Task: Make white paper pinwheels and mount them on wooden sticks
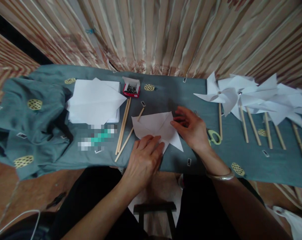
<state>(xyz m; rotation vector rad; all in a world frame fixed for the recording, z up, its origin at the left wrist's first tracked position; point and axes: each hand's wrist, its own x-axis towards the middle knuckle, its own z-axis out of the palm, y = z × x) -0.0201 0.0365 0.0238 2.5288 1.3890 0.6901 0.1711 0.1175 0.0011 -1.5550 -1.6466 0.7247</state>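
Observation:
A white paper pinwheel (154,125), partly folded and with pointed corners, lies in front of me on the cloth. My left hand (146,154) is closed on its near side, fingertips pressed onto the paper near the middle. At the paper's right edge is my right hand (189,128), its fingers bent and a little apart; I cannot make out a firm grip there. The pinwheel's left corner overlaps a slanting wooden stick (125,146). Just right of my right hand, the green-handled scissors (214,137) are partly hidden by it.
Finished pinwheels (241,95) on sticks overlap along the right. Stacked white paper (95,101) lies left, near a red box (131,88) of small metal pins. More sticks (123,128) and a blurred-out green item (100,137) lie nearby. A pleated curtain (153,36) hangs behind.

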